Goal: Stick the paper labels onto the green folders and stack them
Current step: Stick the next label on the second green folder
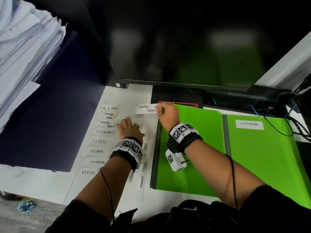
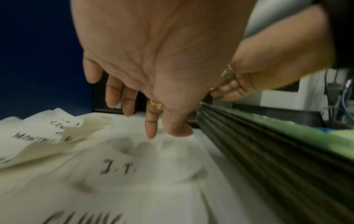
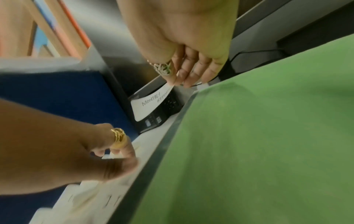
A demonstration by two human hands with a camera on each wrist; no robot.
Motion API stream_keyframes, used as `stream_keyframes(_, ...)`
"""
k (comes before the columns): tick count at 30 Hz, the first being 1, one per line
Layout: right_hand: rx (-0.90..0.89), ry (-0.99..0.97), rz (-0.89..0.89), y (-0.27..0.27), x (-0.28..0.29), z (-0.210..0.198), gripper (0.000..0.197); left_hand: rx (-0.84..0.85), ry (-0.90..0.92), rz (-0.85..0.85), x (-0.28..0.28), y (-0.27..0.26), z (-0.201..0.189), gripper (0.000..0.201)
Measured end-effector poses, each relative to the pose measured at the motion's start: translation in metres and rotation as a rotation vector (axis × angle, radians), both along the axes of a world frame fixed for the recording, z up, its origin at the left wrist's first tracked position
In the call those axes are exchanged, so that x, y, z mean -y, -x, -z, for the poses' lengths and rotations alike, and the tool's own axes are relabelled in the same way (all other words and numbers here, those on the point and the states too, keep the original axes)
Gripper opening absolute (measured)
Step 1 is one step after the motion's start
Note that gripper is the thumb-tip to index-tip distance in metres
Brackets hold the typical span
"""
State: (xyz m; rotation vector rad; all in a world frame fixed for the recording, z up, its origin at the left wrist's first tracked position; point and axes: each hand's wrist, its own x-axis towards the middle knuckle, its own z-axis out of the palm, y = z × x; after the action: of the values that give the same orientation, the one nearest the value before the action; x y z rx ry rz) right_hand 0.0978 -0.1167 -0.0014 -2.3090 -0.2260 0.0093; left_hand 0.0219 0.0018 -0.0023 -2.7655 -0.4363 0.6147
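While my right hand (image 1: 165,113) pinches one end of a paper label (image 1: 146,109) reading "MONTHLY REPORT", the strip hangs in the air beside the far left corner of the unlabelled stack of green folders (image 1: 190,148), its free end curling toward the label sheet (image 1: 133,101). From the right wrist view, thumb and fingers (image 3: 188,75) close on the label's near end, and the rest of it bows downward without touching anything.

My left hand (image 1: 130,130) lies on the white label sheet, just left of the folder stack; its fingers (image 2: 150,127) are straight and spread, tips pressing the paper flat, holding nothing. A gold ring (image 1: 136,125) shows on that hand.

Handwritten labels remain in a column down the sheet's left side, among them "ECONOMICS" (image 1: 105,132), "TICKETS" (image 1: 99,141), "SECURITY" (image 1: 96,151) and "DEVICES" (image 1: 88,172). Several of these curl up at their edges in the left wrist view.

To the right of the stack lies another green folder (image 1: 259,157), already bearing an "ACCOUNTING" label (image 1: 249,124) near its far edge. Both sit on the white desk (image 1: 33,180) toward its right side. A dark monitor (image 1: 185,39) stands along the far edge, with cables (image 1: 286,118) trailing at the far right corner. A pile of loose papers (image 1: 25,39) rises at the far left.
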Motion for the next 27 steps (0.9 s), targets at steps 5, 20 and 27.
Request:
stream_keyframes(5, -0.013, -0.146, 0.21, -0.007, 0.051, -0.007, 0.018, 0.248, 0.4, 0.033, 0.014, -0.033, -0.028, 0.084)
stream_keyframes(20, -0.338, -0.242, 0.42, -0.005, 0.128, 0.014, 0.036, 0.429, 0.926, -0.045, 0.101, -0.073, -0.018, 0.038)
stream_keyframes(27, -0.361, -0.2, 0.464, -0.005, 0.129, 0.02, 0.018, 0.376, 0.976, -0.121, 0.107, -0.078, -0.013, 0.033)
